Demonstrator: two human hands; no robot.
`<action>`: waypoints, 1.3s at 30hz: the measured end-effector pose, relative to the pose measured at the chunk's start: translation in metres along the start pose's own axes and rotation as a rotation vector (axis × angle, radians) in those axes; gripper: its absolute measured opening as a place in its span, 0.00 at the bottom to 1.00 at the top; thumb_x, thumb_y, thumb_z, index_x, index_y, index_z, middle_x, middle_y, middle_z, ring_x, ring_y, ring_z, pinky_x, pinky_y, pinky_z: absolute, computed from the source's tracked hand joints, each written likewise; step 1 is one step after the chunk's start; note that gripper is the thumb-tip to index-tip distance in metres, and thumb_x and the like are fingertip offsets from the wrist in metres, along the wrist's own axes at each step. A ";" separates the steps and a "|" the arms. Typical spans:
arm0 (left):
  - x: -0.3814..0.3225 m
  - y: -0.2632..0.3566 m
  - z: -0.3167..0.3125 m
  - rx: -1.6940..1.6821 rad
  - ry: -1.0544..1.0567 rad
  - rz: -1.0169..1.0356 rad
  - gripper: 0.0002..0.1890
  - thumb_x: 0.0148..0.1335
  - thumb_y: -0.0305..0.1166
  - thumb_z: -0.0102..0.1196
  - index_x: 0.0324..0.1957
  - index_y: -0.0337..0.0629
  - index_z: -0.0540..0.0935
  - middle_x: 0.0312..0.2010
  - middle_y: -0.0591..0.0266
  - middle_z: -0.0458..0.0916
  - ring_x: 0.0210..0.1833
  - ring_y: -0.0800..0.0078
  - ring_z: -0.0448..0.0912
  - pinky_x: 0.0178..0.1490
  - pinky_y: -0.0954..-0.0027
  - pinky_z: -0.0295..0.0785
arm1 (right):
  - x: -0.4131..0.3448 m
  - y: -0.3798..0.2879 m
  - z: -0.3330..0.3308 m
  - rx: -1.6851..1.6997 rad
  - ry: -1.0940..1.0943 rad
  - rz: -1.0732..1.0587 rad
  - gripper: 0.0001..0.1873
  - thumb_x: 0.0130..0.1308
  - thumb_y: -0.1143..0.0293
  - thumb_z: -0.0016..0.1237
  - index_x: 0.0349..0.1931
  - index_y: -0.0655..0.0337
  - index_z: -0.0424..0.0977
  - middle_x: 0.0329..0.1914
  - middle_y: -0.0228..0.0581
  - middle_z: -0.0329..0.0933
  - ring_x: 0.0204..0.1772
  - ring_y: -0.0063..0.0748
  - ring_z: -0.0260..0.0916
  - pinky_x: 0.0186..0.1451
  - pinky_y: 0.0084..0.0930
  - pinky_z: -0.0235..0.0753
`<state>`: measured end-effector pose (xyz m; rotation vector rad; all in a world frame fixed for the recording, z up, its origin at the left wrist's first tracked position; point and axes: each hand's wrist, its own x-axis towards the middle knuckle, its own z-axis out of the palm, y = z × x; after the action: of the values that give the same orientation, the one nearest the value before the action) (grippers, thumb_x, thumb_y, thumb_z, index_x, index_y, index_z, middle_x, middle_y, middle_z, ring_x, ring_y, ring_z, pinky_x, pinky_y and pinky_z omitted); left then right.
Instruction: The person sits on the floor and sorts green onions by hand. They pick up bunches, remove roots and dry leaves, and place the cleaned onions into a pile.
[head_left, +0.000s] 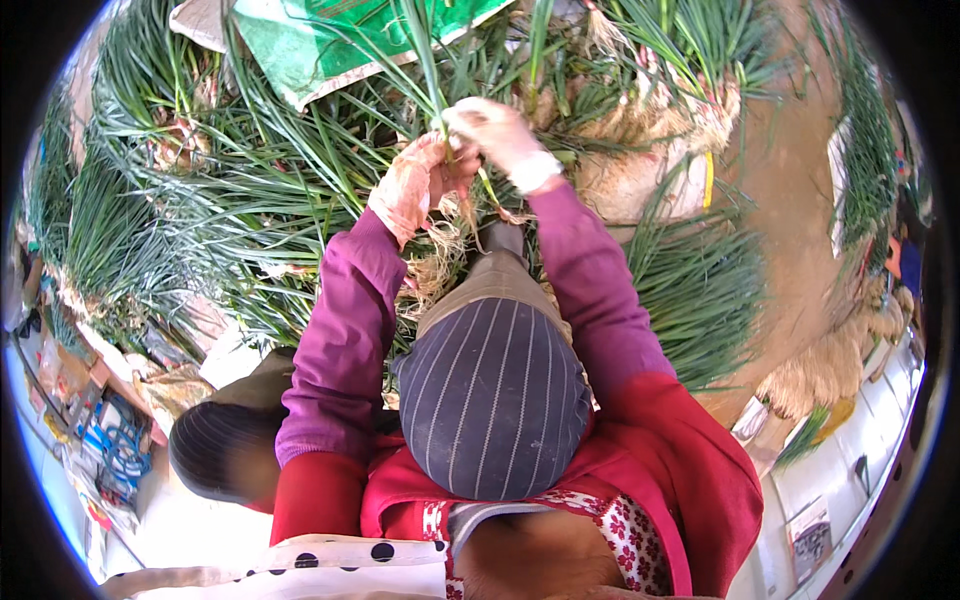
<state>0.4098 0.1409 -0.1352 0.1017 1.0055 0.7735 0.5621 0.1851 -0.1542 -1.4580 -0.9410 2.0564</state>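
Note:
My left hand (411, 186), in a thin pale covering, is closed around the lower part of a green onion (429, 71). The leaves point away from me and pale roots hang below the fingers. My right hand (501, 139) is against the same stalk, just above and to the right of the left. It is blurred, and whether its fingers grip the stalk cannot be made out. A thin yellow-green stem (489, 185) with roots at its end hangs beneath the hands. Below the left hand lie tangled pale onion roots (435, 262).
Heaped green onions (247, 187) spread to my left. A green-and-white woven sack (322, 52) lies at the far side. Rooted bunches (697, 112) rest on a pale sack (637, 180) at right, beside brown floor (787, 195). My striped knee (491, 397) is close in front.

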 end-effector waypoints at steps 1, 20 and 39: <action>-0.007 -0.005 0.000 -0.043 0.040 -0.049 0.08 0.70 0.34 0.43 0.39 0.41 0.72 0.30 0.61 0.77 0.30 0.70 0.75 0.31 0.68 0.73 | -0.003 -0.008 0.016 0.077 -0.063 0.241 0.15 0.67 0.57 0.47 0.33 0.59 0.76 0.28 0.35 0.77 0.33 0.29 0.76 0.35 0.30 0.73; -0.072 0.017 -0.037 -0.044 0.065 0.000 0.13 0.66 0.37 0.51 0.45 0.37 0.79 0.17 0.76 0.67 0.12 0.88 0.52 0.15 0.82 0.44 | 0.000 0.055 -0.011 -1.148 -0.081 0.050 0.11 0.62 0.56 0.51 0.35 0.53 0.79 0.31 0.38 0.79 0.30 0.34 0.72 0.37 0.31 0.73; -0.073 0.062 0.017 -0.033 -0.185 0.300 0.10 0.69 0.34 0.47 0.46 0.40 0.74 0.15 0.79 0.61 0.14 0.86 0.56 0.17 0.81 0.49 | 0.058 -0.010 -0.024 -0.967 0.744 -0.666 0.08 0.61 0.68 0.46 0.30 0.51 0.81 0.27 0.30 0.80 0.29 0.30 0.77 0.33 0.23 0.77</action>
<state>0.3679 0.1450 -0.0472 0.2955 0.8105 1.0337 0.5647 0.2382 -0.1889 -1.7567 -1.8192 0.4571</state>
